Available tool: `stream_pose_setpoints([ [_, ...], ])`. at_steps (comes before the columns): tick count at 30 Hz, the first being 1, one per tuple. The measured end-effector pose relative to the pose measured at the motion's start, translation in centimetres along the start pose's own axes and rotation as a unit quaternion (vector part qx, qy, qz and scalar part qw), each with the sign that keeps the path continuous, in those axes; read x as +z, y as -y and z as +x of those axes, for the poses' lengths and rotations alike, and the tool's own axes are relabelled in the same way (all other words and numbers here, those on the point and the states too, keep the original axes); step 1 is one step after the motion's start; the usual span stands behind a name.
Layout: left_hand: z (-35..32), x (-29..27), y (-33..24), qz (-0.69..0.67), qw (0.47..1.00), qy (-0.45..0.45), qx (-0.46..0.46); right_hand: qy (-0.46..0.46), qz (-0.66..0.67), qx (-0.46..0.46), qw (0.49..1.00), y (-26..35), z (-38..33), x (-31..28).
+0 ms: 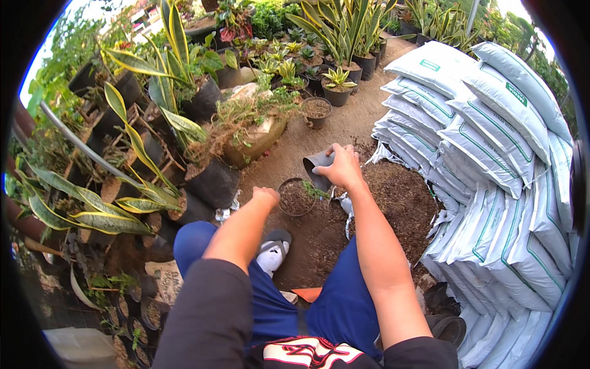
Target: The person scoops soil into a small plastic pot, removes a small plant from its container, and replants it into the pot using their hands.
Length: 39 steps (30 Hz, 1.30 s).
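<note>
My right hand (343, 169) is wrapped round a small dark grey plant pot (319, 170), tilted with its mouth turned to the left. Just below and left of it, a round black pot filled with soil (296, 200) stands on the ground. A thin green sprig (314, 189) lies at that pot's right edge, and I cannot tell whether it is rooted there. At the left rim of the soil-filled pot, my left hand (266, 196) is closed, its fingertips mostly hidden. A heap of dark loose soil (399, 206) spreads beside my right forearm.
White sacks (485, 141) are stacked high on the right. Potted snake plants (147, 154) crowd the left. A small soil-filled pot (317, 112) and a small yellow-green potted plant (338, 86) stand farther ahead. An orange piece (306, 294) lies between my legs, near my sandalled foot (273, 251).
</note>
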State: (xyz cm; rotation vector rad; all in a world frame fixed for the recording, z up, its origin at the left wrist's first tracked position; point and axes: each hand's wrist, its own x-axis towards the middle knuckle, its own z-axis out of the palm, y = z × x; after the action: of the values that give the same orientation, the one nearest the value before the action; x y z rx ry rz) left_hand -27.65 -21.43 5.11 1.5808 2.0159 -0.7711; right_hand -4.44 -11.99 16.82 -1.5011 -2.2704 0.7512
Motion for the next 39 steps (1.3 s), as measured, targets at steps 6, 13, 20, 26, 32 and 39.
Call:
stream_pose_setpoints([
  [6, 4.0, 6.4, -5.7, -0.481, 0.794, -0.240, -0.283, -0.032, 0.031, 0.021, 0.999, 0.4, 0.5, 0.7],
  [13, 7.5, 12.9, -10.5, -0.795, 0.567, -0.150, -0.157, -0.056, 0.007, 0.016, 0.998, -1.7, -0.9, -1.6],
  [20, 7.4, 12.1, -9.4, -0.861, 0.498, -0.101, -0.035, -0.071, -0.004, 0.019, 0.997, -2.6, -2.1, -4.0],
  [26, 6.0, 10.5, -9.1, -0.860, 0.509, -0.006, 0.034, -0.077, -0.015, 0.006, 0.997, -2.1, -2.9, -5.2],
  [32, 6.3, 11.3, -11.7, -0.903, 0.422, -0.076, -0.019, -0.085, -0.008, 0.006, 0.996, -2.2, -3.3, -5.4],
  [39, 6.3, 12.8, -13.7, -0.916, 0.380, -0.127, -0.025, -0.102, 0.014, 0.014, 0.995, -2.3, -3.6, -5.0],
])
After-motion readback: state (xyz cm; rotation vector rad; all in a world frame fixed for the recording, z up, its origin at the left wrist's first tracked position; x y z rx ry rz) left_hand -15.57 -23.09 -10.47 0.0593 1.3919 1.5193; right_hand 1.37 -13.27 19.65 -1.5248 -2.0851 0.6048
